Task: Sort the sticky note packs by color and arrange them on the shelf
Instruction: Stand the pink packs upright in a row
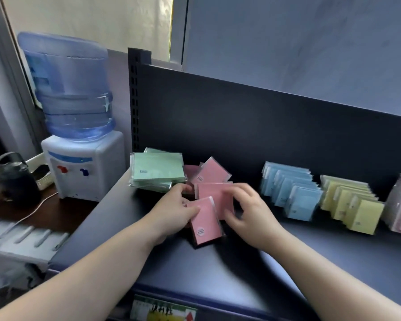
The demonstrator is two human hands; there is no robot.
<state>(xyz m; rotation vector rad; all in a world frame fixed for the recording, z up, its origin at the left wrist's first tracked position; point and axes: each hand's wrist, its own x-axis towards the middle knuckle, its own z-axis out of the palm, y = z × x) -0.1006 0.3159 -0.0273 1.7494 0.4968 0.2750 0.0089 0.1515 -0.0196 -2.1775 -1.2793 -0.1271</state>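
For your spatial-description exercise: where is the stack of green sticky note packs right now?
The green stack lies at the shelf's left end, beside the loose pink packs and near the water dispenser.

Head view, downward (near) over shelf (241,262)

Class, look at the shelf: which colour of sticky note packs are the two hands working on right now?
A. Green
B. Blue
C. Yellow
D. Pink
D. The left hand and right hand both rest on the loose pink packs, while the green stack, blue row and yellow row sit untouched.
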